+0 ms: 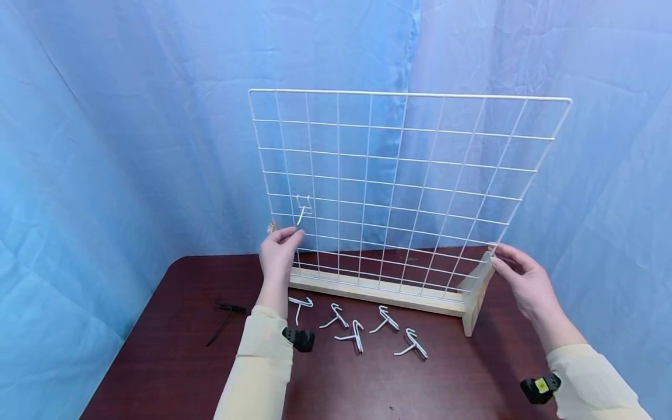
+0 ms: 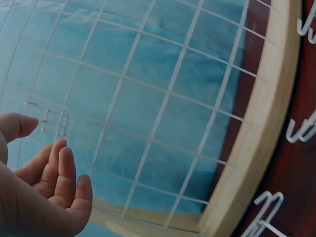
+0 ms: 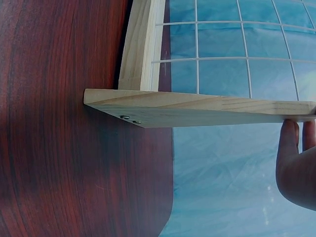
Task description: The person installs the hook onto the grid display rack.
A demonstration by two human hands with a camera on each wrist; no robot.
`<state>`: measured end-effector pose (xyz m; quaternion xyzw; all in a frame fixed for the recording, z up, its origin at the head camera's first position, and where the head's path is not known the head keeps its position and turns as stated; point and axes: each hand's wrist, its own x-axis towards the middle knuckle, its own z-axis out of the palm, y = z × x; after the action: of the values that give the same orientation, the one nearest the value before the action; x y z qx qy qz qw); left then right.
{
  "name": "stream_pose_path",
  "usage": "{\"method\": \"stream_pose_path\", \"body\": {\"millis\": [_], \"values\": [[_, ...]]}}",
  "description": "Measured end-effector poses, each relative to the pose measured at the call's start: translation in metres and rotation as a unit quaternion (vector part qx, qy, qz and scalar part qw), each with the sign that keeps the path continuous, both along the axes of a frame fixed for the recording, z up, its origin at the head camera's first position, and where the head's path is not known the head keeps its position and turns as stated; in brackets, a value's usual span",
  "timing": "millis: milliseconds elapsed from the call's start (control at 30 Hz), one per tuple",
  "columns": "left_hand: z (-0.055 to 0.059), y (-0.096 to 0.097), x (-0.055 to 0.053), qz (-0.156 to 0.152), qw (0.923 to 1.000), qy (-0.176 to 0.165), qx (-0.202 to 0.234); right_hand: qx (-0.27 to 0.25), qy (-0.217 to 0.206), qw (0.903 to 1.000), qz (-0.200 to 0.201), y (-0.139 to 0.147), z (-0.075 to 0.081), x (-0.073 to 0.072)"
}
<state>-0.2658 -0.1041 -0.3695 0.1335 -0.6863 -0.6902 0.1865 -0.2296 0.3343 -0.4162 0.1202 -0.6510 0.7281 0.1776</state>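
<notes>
A white wire grid panel [image 1: 370, 125] stands upright in a wooden stand [image 1: 378, 293]. A white metal hook [image 1: 302, 210] hangs on the grid's lower left part. My left hand [image 1: 278, 251] is at that hook's lower tip; in the left wrist view the hand [image 2: 47, 187] has thumb and fingertips apart, near the hook [image 2: 49, 118]. At the stand's right end, my right hand [image 1: 525, 283] holds the upper end of the wooden side piece [image 1: 476, 294]. The right wrist view has the right hand's fingers [image 3: 289, 140] against that side piece's outer face.
Several loose white hooks [image 1: 357, 336] lie on the dark red table [image 1: 367, 385] before the stand. A black hook [image 1: 226, 315] lies left of my left forearm. Blue cloth [image 1: 157, 146] hangs behind and on both sides.
</notes>
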Motion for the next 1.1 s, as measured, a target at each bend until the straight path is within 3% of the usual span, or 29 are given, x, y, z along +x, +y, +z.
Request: {"method": "stream_pose_path", "body": {"millis": [567,867,1100], "values": [[-0.076,-0.010,0.010,-0.014,0.9943,0.006,-0.105,-0.008,-0.004,0.9999,-0.008,-0.001,-0.001,-0.001],[-0.110,-0.015,0.018,0.006,0.9931,0.005,-0.117,-0.015,0.002,0.9999,-0.004,-0.002,-0.002,-0.002],[-0.132,-0.018,0.023,0.002,0.9918,0.001,-0.128,-0.014,0.005,0.9999,-0.005,-0.002,-0.002,-0.001]]}}
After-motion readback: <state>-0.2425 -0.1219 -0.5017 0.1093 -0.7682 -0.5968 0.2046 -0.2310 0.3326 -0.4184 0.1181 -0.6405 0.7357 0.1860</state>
